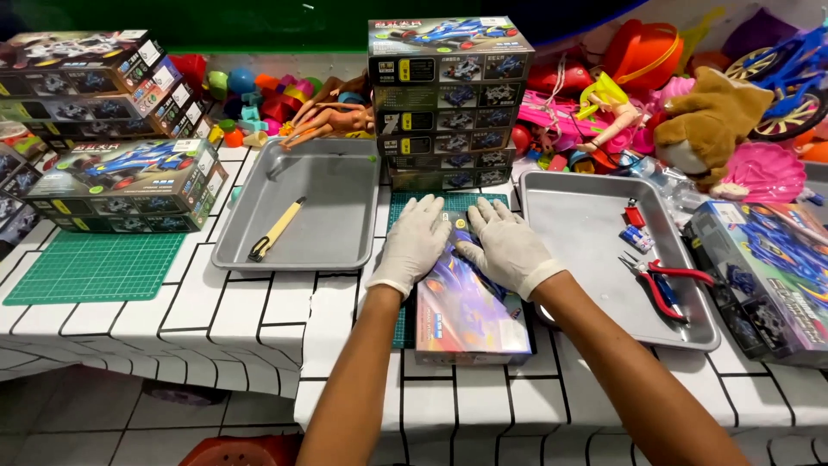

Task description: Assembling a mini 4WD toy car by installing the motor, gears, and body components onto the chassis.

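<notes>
Both white-gloved hands lie flat, fingers spread, on the purple cardboard toy-car box (466,302) lying on the green cutting mat (405,207) between two grey metal trays: left hand (414,242), right hand (509,246). Neither grips. Lifting the lid cleanly calls for even pressure at both edges.

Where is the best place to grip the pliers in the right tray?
Probably the red handles of the pliers, coming from above and from the right. They lie flat in the right tray, handles spread toward its right rim; the metal tips point left.
</notes>
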